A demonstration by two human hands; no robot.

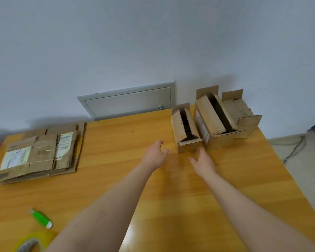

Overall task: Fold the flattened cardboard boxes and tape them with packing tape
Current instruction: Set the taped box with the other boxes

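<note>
The small box [186, 130] is being reached for — long side pointing away, just ahead. The left hand [154, 154] and the nearer right hand [203, 161] are being held open, empty.

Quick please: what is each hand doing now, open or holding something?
Left hand: open, holds nothing.
Right hand: open, holds nothing, close to the small box.

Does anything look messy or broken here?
Nothing is spilled or broken. The standing boxes on the right have their top flaps open, and the pile of flat boxes on the left is stacked unevenly.
</note>
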